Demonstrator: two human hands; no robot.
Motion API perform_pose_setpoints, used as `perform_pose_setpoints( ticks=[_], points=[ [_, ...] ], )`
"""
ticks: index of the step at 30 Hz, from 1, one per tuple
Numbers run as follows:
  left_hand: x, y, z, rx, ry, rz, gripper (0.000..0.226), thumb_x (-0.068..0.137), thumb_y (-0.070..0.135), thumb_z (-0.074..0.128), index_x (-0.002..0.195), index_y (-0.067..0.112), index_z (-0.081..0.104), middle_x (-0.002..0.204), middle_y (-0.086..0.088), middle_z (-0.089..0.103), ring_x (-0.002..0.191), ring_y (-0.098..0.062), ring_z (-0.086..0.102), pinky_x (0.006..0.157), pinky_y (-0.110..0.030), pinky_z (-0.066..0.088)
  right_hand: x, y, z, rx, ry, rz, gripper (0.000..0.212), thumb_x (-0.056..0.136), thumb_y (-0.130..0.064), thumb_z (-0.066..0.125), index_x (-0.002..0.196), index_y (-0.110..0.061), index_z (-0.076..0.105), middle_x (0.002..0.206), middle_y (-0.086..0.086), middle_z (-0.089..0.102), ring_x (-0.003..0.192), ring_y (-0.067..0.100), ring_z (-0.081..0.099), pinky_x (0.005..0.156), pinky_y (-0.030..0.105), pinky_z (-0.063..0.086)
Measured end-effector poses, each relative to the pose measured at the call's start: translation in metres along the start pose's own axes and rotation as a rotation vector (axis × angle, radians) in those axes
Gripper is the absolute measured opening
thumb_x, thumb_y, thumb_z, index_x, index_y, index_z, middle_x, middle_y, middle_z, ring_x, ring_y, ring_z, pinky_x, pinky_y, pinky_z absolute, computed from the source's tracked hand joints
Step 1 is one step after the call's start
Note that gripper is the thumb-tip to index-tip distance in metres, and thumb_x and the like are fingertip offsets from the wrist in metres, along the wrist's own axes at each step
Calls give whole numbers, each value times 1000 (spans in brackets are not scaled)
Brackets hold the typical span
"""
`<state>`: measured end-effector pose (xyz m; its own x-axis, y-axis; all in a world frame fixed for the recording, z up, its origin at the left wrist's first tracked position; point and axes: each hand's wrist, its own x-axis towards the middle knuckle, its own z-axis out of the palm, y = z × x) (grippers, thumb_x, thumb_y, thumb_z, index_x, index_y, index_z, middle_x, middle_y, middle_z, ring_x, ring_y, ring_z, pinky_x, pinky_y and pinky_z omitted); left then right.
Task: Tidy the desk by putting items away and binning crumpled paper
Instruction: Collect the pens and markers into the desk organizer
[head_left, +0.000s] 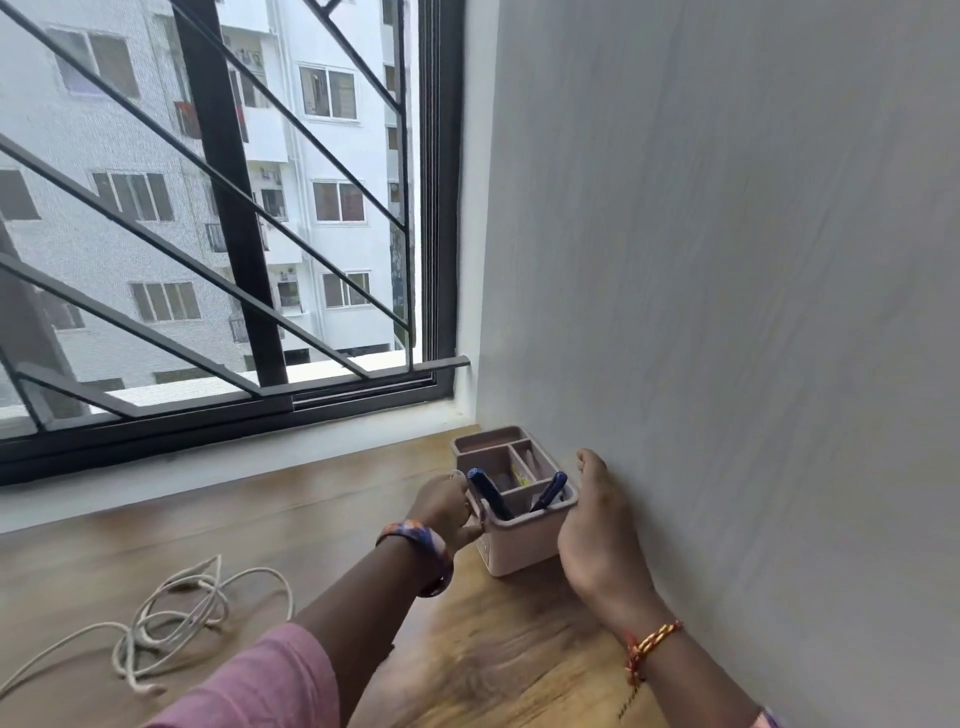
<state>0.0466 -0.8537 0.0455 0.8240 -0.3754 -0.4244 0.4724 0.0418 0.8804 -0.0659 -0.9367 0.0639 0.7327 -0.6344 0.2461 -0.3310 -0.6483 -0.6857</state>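
A pink desk organizer (519, 545) with several compartments stands on the wooden desk (291, 525), in the corner by the wall. Two blue pens (488, 491) (550, 491) lean in its front compartments. My left hand (447, 506) grips the organizer's left rim with curled fingers. On the organizer's right side, my right hand (592, 530) lies flat against it, one digit pointing up; its other fingers are hidden between the organizer and the wall. No crumpled paper is in view.
A tangled white cable (171, 623) lies on the desk at the left. A grey wall (753, 364) runs close along the right. A barred window (234, 260) with a white sill (208, 467) bounds the desk's far edge.
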Motion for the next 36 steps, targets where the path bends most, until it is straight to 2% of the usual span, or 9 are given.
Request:
perform_pose_setpoints(
  ticks=[2,6,11,13,17,21,25,29,36],
  points=[
    [-6,1,-2,-67,-32,-32,30,96,3,28,73,12,45,42,1,37,35,-9,38,43,-22,41,-3,-3,-5,-6,31,-28,56,90,9,28,142,-10,27,141,9,42,128,19,41,98,16,31],
    [-19,3,-10,128,47,32,16,96,7,43,81,5,49,91,-13,46,78,-22,47,70,-33,45,-7,-11,-13,-35,63,-120,53,90,9,34,139,-11,36,138,9,46,126,19,44,98,16,34],
    [-43,9,-62,385,-59,286,13,91,2,50,84,8,58,76,-6,52,69,-13,48,62,-26,42,-23,-37,2,-73,-20,-286,45,91,2,40,131,-17,48,127,7,57,117,21,54,95,27,46],
    [-62,12,-94,499,-112,352,20,91,2,51,77,14,59,78,-5,55,73,-14,51,62,-25,42,-28,-49,17,-147,-20,-330,41,90,-2,44,126,-19,52,119,6,61,112,21,55,92,29,43],
    [-97,16,-164,752,26,442,12,88,8,56,83,15,65,79,0,61,76,-11,55,66,-22,45,-39,-80,54,-278,81,-414,41,80,-4,36,109,-16,63,113,6,64,115,29,53,107,50,29],
    [-129,17,-233,816,161,488,10,87,9,59,89,11,68,72,7,62,62,4,55,62,-16,44,-68,-134,97,-186,-69,-548,48,71,-2,31,103,-11,66,103,12,68,94,34,63,90,45,46],
    [-166,19,-306,864,291,479,11,87,9,59,91,5,68,65,10,56,49,8,50,52,-6,37,-116,-193,150,-105,-278,-699,47,81,5,43,121,-13,58,119,11,62,104,30,58,89,36,44],
    [-203,24,-383,949,425,446,13,87,14,59,94,8,69,79,3,62,68,-1,52,61,-4,38,-168,-254,204,-44,-453,-795,44,85,-1,39,120,-20,58,115,9,65,103,28,61,85,37,50],
    [-260,35,-526,1169,631,157,18,88,24,56,94,10,66,97,-5,68,85,-17,61,74,-24,45,-237,-340,288,-62,-748,-889,33,87,-12,48,116,-22,60,109,7,66,104,25,58,79,31,44]
  ],
)
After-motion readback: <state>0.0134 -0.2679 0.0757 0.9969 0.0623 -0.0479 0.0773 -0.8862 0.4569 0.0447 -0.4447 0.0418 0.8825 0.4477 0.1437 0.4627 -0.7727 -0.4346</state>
